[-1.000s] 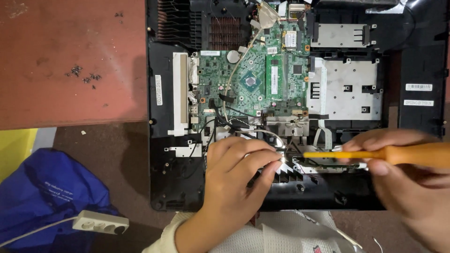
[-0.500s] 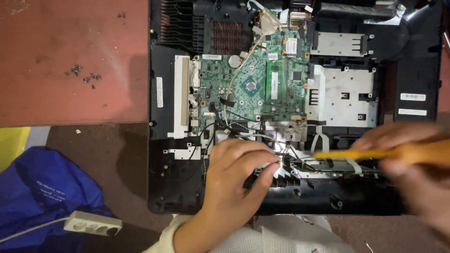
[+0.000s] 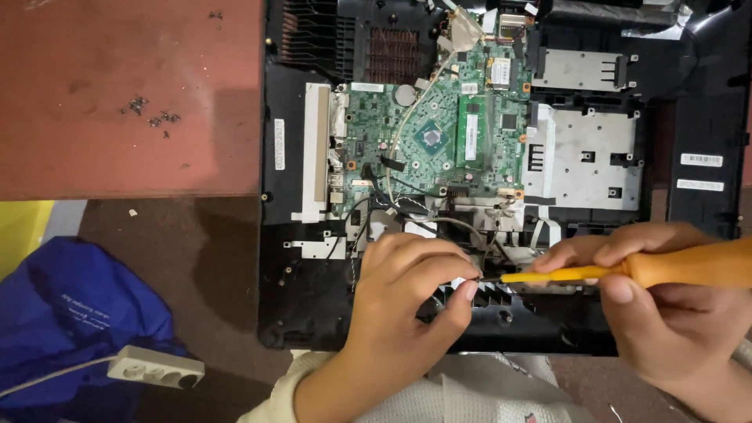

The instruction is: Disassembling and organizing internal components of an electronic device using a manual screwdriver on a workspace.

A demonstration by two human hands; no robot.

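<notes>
Head view: loose screws (image 3: 149, 117), power strip (image 3: 155, 366), blue bag (image 3: 70, 313) beside laptop (image 3: 501, 172).

Off to the left of the work

Loose screws (image 3: 149, 116) scattered on red tabletop (image 3: 117, 157); below its edge, blue bag (image 3: 70, 313) on brown floor (image 3: 211, 266), white power strip (image 3: 155, 367) lying against it, yellow patch (image 3: 19, 235) at far left.

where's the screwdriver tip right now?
Head view, lower centre: the orange screwdriver, held in the right hand, points left, its tip meeting the left hand fingertips, just below the green circuit board.
</notes>
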